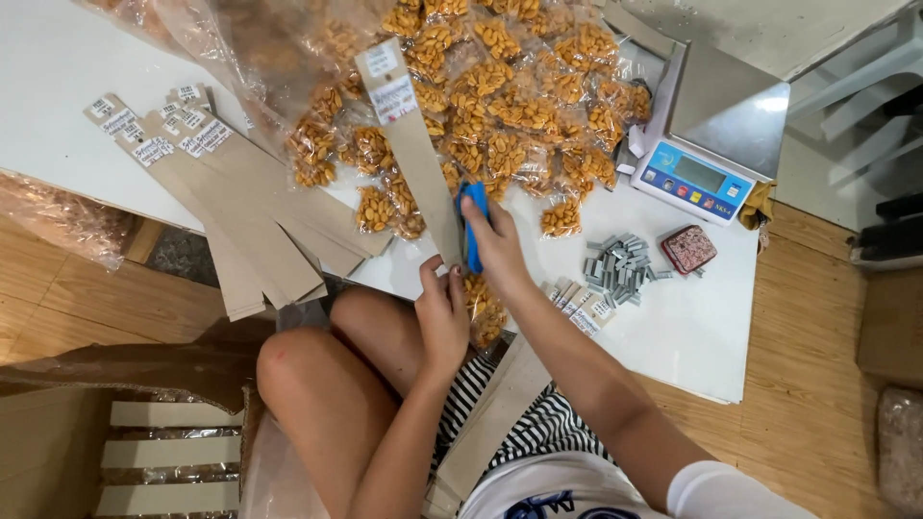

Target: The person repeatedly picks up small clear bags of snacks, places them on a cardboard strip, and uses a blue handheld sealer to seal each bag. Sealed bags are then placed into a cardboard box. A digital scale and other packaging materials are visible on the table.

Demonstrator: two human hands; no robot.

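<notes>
My right hand [497, 247] grips a blue stapler [473, 223] pressed against a long brown cardboard strip [415, 154] with a white label at its far end. My left hand [441, 309] pinches the near end of that strip, where a small clear packet of orange-coated nuts [486, 309] hangs below my fingers. The strip lies slanted over a big heap of the same small nut packets [510, 96] on the white table [692, 327].
A fan of several labelled cardboard strips [240, 211] lies at the left. A digital scale [716, 135] stands at the back right, with a pile of staple bars [618, 267] and a small patterned tin [689, 249] beside it. A cardboard box [87, 432] sits lower left.
</notes>
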